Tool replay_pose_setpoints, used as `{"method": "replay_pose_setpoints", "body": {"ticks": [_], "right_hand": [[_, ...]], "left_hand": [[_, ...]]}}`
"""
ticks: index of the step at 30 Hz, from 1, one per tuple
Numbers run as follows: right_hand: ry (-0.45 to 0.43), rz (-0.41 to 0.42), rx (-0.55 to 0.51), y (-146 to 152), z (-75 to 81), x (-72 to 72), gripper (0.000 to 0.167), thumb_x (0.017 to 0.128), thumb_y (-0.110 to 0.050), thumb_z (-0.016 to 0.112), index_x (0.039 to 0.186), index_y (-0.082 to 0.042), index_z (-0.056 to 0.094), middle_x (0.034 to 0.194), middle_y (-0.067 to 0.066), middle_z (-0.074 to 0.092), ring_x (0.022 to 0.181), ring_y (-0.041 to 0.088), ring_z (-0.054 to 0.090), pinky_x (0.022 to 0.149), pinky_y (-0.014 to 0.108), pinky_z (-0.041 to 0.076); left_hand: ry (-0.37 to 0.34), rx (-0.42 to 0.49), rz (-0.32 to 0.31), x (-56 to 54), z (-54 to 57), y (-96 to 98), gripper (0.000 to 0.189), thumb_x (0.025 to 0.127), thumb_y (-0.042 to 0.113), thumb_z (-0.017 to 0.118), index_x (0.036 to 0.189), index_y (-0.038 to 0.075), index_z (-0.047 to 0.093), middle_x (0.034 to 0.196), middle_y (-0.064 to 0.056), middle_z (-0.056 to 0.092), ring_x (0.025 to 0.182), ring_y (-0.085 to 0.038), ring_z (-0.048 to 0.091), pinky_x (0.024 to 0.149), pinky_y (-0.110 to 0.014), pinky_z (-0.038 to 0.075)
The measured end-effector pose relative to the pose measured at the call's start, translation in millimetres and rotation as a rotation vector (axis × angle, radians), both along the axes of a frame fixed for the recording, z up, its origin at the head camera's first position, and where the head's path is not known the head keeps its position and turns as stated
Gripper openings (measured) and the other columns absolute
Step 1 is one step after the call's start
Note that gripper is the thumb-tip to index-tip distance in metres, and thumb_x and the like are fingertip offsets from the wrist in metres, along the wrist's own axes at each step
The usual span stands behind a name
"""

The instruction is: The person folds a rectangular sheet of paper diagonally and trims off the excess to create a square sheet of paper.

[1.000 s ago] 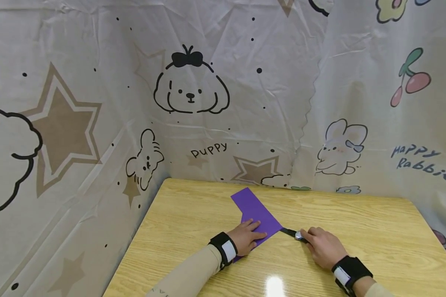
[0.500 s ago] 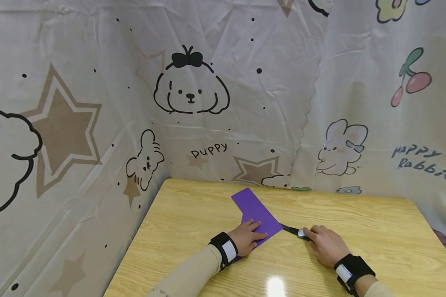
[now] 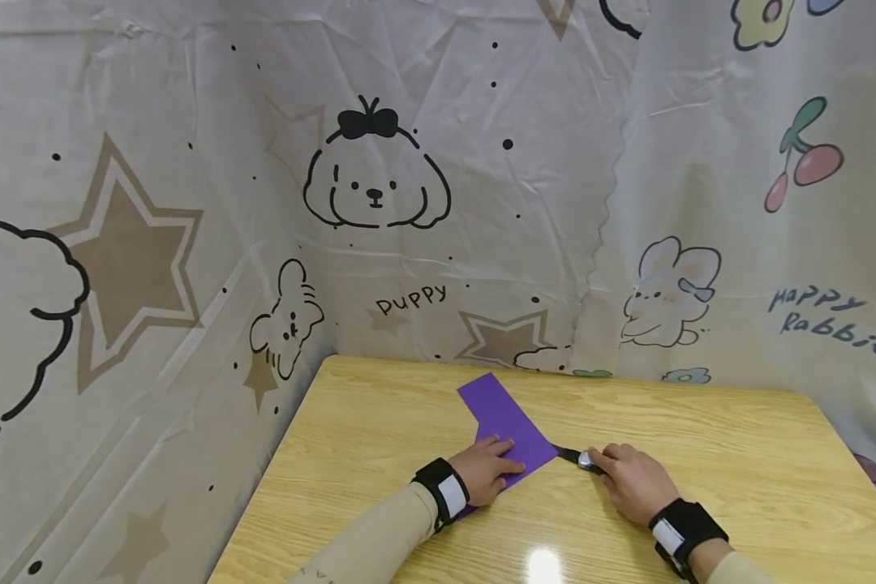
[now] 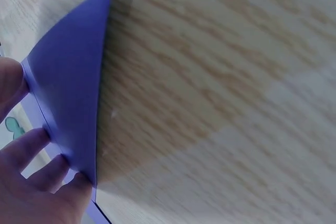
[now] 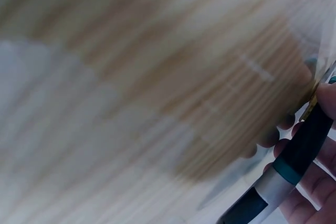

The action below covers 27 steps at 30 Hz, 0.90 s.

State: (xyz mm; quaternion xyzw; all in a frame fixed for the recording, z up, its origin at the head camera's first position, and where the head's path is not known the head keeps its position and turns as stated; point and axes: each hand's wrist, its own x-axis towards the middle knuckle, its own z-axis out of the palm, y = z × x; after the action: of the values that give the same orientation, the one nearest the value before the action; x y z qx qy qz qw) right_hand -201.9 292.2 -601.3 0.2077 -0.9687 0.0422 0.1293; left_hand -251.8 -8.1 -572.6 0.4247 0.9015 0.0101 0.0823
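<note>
A purple folded sheet of paper (image 3: 511, 422) lies on the table, bent into an angular shape. My left hand (image 3: 482, 470) rests flat on it with spread fingers; in the left wrist view, a pointed flap of the paper (image 4: 73, 72) stands slightly off the wood beside those fingers. My right hand (image 3: 635, 483) grips a slim utility knife (image 3: 571, 455) with a dark front and a silver part. Its tip meets the paper's right corner, and whether it lies inside the fold is hidden. In the right wrist view, the knife handle (image 5: 302, 150) shows black, teal and silver parts.
The wood-grain table (image 3: 380, 397) reaches a patterned cloth (image 3: 409, 259) hung behind it and along its left side. Black bands with white patches circle both wrists. Light glares off the table near its front.
My right hand and the knife shift slightly right, then back left. My left hand stays on the paper. The head view tilts up a little.
</note>
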Motion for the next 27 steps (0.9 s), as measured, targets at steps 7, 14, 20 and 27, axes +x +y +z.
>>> {"method": "replay_pose_setpoints", "body": {"ticks": [7, 14, 20, 27], "right_hand": [[0.008, 0.027, 0.000, -3.4, 0.9, -3.6, 0.040, 0.080, -0.009, 0.075, 0.119, -0.015, 0.070, 0.094, 0.001, 0.063, 0.077, 0.016, 0.057, 0.062, 0.033, 0.050], [-0.010, 0.011, 0.007, 5.4, 2.2, -2.6, 0.040, 0.081, -0.007, 0.074, 0.120, -0.015, 0.069, 0.095, 0.001, 0.062, 0.080, 0.019, 0.059, 0.064, 0.035, 0.051], [-0.009, 0.004, 0.013, 9.0, 3.7, -1.2, 0.041, 0.080, -0.007, 0.075, 0.120, -0.015, 0.069, 0.095, 0.002, 0.062, 0.081, 0.020, 0.059, 0.065, 0.036, 0.051], [0.012, 0.024, -0.004, 0.0, 0.8, -7.1, 0.040, 0.080, -0.006, 0.075, 0.119, -0.014, 0.070, 0.094, 0.002, 0.063, 0.080, 0.020, 0.059, 0.064, 0.036, 0.051]], "left_hand": [[-0.049, 0.017, 0.029, 1.9, 5.4, 1.1, 0.061, 0.089, -0.003, 0.048, 0.135, 0.035, 0.059, 0.151, -0.004, 0.041, 0.140, -0.027, 0.035, 0.111, -0.033, 0.032], [-0.047, 0.031, 0.019, 1.6, 3.5, 1.3, 0.061, 0.087, -0.004, 0.049, 0.134, 0.034, 0.060, 0.150, -0.004, 0.042, 0.139, -0.028, 0.037, 0.111, -0.033, 0.033], [-0.051, 0.039, 0.020, 1.1, 2.5, 0.2, 0.062, 0.086, -0.004, 0.048, 0.134, 0.034, 0.060, 0.149, -0.004, 0.043, 0.139, -0.028, 0.037, 0.111, -0.033, 0.033], [-0.060, 0.048, 0.014, -1.7, 1.4, -1.6, 0.062, 0.085, -0.005, 0.048, 0.133, 0.033, 0.061, 0.149, -0.004, 0.043, 0.138, -0.029, 0.037, 0.112, -0.033, 0.032]]}}
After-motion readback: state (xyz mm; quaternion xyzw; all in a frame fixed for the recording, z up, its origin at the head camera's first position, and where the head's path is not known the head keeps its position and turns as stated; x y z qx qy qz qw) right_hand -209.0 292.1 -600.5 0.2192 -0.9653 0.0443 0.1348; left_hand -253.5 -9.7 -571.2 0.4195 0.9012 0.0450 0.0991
